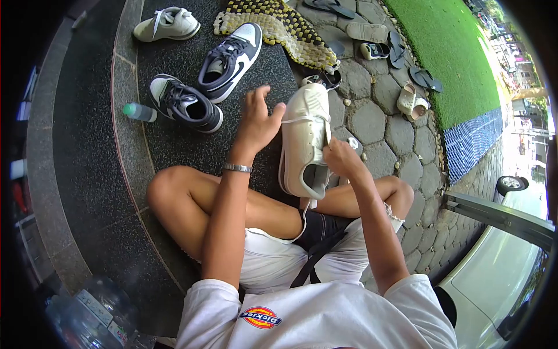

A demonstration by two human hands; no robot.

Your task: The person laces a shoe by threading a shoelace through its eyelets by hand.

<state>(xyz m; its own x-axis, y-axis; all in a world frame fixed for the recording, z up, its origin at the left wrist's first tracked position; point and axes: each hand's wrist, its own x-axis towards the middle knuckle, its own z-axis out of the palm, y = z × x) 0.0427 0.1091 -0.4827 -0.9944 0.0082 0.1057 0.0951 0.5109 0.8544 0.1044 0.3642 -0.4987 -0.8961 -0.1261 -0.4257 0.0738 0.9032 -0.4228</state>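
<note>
- One left hand (260, 123) spreads open, apparently empty, beside the white lace-up sneaker (297, 148)
- Right hand (344, 158) curls at sneaker's eyelets; hold unclear
- Lace (299, 120) across sneaker: best kept untwisted

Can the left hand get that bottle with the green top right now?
Probably, but not straight across: a dark-and-white sneaker stands between the left hand and the bottle. The hand looks open, so it might go over the sneaker.
</note>
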